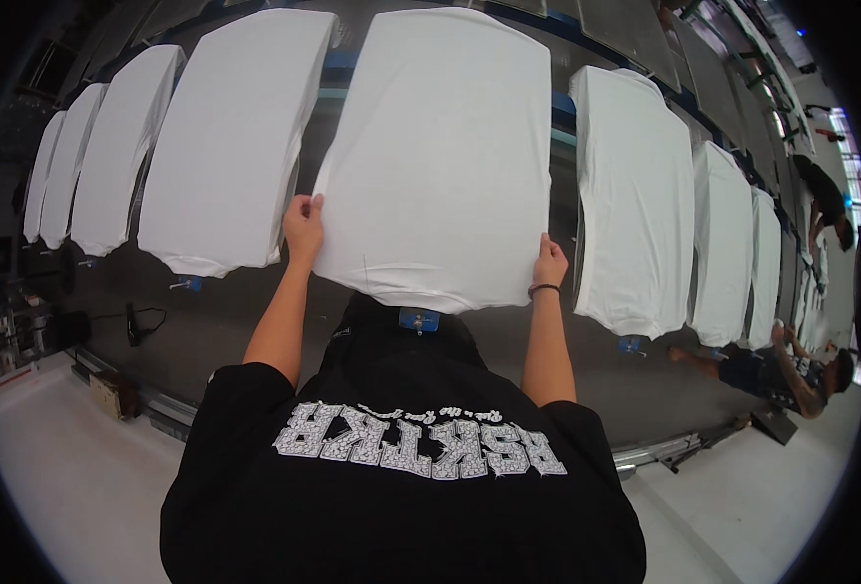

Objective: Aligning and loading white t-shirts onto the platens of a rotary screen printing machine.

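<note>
Right in front of me a white T-shirt (438, 156) is stretched over a flat board, its fabric mostly smooth with a few creases near the close edge. My left hand (304, 230) pinches the shirt's left side, low down. On the opposite side my right hand (549, 263), with a dark band at the wrist, grips the right edge a little nearer to me. A blue clamp (419, 320) shows just under the shirt's near end. The board itself is hidden by the cloth.
More boards covered in white shirts stand in a row, including one at left (231, 146) and one at right (635, 204). A co-worker (802, 375) is at the far right, another person (825, 200) beyond. A dark handheld tool with a cord (132, 326) lies left.
</note>
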### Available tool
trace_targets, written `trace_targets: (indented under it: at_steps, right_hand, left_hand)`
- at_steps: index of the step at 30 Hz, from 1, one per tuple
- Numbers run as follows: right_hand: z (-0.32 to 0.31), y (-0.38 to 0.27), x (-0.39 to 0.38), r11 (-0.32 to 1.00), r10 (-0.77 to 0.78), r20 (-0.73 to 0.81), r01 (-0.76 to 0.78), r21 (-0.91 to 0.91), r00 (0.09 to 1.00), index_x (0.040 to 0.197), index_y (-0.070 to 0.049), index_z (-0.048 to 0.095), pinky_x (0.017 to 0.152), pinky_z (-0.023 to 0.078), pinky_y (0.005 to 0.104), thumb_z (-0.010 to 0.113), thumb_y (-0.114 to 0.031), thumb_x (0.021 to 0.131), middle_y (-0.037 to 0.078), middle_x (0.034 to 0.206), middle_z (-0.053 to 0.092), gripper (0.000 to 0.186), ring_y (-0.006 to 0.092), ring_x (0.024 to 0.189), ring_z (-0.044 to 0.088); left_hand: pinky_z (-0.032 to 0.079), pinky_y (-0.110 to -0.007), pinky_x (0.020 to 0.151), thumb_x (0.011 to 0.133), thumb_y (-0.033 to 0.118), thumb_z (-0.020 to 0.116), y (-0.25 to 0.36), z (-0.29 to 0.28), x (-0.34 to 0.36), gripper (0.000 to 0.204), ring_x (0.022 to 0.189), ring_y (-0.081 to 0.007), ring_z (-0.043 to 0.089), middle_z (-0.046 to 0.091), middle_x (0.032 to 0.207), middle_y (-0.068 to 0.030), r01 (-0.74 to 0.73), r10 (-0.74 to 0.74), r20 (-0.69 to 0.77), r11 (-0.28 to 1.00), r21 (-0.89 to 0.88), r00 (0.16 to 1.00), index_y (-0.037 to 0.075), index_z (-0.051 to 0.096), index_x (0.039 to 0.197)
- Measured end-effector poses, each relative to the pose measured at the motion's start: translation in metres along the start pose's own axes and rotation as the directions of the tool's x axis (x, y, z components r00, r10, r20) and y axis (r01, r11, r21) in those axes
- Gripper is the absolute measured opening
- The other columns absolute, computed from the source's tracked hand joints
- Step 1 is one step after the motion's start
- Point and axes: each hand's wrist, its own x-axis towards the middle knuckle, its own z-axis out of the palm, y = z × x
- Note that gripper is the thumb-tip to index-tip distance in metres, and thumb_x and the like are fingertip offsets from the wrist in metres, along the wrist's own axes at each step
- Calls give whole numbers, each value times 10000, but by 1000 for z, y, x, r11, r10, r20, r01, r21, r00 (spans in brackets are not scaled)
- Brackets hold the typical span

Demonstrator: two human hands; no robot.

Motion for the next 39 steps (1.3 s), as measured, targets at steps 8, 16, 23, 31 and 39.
trace_targets:
  at_steps: [8,16,23,31,39]
  right_hand:
    - [12,-7,-1,989,93,165,-110,99,982,843,12,629,632,387,215,520,-309,933,-15,765,603,351,56,687,478]
    - [10,-14,35,975,20,242,-72,210,970,795,-52,605,596,407,210,568,-276,911,-21,738,593,255,57,631,493]
    - [15,-16,33,927,198,391,-302,224,899,932,-23,614,695,488,248,546,-312,918,45,883,655,297,123,780,612]
    - [28,-35,59,919,238,321,-319,229,917,947,-11,623,674,474,251,572,-341,897,35,874,647,337,109,754,587]
    - [32,-9,80,978,123,310,-168,124,943,891,-14,648,607,450,209,567,-263,909,0,783,634,262,72,669,563]
  left_hand:
    - [359,-220,551,890,268,593,-20,-6,15,269,611,-49,424,551,675,23,341,-275,267,908,-243,924,12,588,805]
    - [331,-248,582,910,356,543,19,30,59,337,657,-74,368,491,696,29,289,-231,274,937,-196,934,33,590,826]
    - [456,-260,749,907,412,532,-15,39,70,422,815,-117,569,631,917,-38,574,-376,466,702,-421,801,18,599,1040]
    - [491,-295,706,912,349,543,-2,43,95,325,765,-139,591,636,885,-55,670,-405,547,572,-473,732,31,607,932]
    - [468,-266,671,912,329,551,-16,59,98,339,713,-121,569,643,848,-50,524,-370,414,770,-363,832,5,634,966]
